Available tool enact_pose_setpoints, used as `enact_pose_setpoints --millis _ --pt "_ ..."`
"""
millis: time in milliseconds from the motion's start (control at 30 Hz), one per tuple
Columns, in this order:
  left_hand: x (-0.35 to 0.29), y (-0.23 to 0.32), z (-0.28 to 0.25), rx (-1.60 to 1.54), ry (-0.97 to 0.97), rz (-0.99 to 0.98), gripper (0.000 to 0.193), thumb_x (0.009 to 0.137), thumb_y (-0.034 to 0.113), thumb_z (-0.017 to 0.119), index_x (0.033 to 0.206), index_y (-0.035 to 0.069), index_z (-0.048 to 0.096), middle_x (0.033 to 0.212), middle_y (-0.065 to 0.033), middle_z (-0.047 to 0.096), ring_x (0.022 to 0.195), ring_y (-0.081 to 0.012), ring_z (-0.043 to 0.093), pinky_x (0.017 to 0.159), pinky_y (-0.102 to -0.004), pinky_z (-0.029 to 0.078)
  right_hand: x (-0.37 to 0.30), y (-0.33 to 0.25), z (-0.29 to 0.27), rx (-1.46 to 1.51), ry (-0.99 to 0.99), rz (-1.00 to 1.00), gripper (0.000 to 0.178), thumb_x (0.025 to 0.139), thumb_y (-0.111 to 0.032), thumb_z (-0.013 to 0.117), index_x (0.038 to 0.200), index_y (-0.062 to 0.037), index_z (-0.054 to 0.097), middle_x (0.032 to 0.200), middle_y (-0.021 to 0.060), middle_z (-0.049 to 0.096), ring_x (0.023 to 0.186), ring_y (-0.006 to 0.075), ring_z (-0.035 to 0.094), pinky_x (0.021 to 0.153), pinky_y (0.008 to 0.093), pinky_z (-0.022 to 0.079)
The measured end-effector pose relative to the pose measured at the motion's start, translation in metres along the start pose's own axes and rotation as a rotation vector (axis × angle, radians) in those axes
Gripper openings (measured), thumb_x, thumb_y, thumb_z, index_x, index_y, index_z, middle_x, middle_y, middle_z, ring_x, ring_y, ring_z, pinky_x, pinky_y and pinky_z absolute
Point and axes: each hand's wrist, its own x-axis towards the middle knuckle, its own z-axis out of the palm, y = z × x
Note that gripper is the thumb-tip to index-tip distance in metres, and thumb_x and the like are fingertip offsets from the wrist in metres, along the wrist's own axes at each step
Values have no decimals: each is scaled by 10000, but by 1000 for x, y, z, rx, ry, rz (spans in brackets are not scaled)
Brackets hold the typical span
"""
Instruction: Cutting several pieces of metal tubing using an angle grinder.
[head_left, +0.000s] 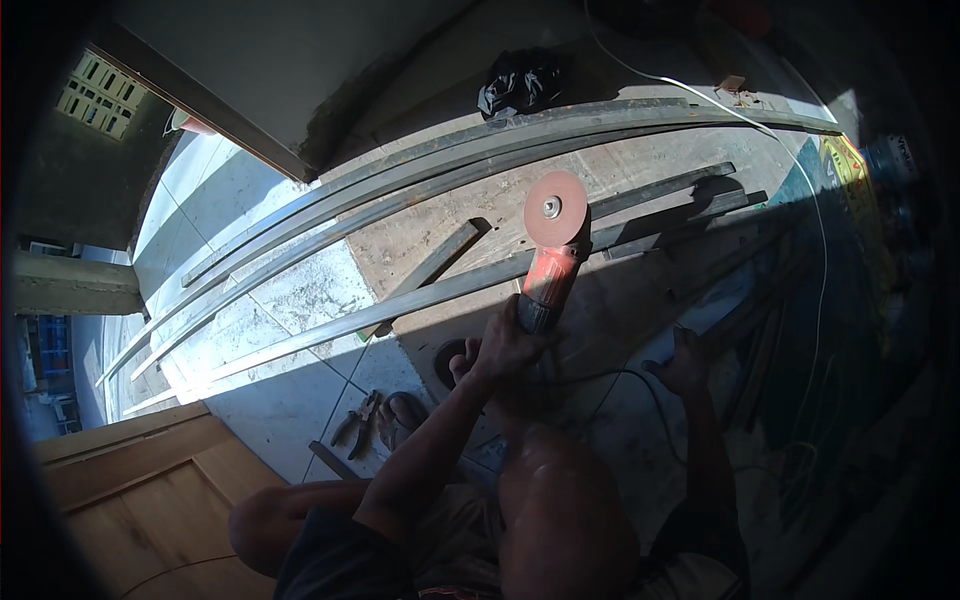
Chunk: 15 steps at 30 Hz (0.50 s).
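Observation:
My left hand (pixel 505 345) is closed round the dark rear body of a red and black angle grinder (pixel 548 285). Its reddish-brown disc (pixel 557 208) points away from me and faces up, with a metal nut at the centre. To the right, in shade, my right hand (pixel 686 365) is held apart from the grinder. Its fingers look curled, and what they hold, if anything, is too dark to name. Just beyond the left hand, a long metal bar (pixel 420 297) lies across a short piece of bar (pixel 430 268). The grinder hides part of the long bar.
Several long metal bars (pixel 400 180) stretch across the floor ahead. Pliers (pixel 356 422) lie by my foot. A black plastic bag (pixel 520 82) sits at the back. A wooden panel door (pixel 150 500) is at lower left. A dark cord (pixel 640 385) and a white cable (pixel 822 235) run at right.

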Motion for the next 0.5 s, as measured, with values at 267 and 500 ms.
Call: enact_pose_setpoints --millis 267,500 --pt "19 40 64 -198 -233 44 804 700 411 903 1254 -27 519 853 -137 692 649 -167 667 594 -328 538 30 -115 -17 2201 -199 -193 703 827 -328 795 1369 -5 486 1337 158 579 1234 266 577 998 395 498" --pt "64 41 59 -40 -531 561 814 801 653 710 1250 -15 589 1024 -238 700 1015 -382 683 889 -450 510 24 -98 -44 2356 22 -241 533 811 -154 708 1280 10 517 1157 171 629 1103 321 632 962 443 526"
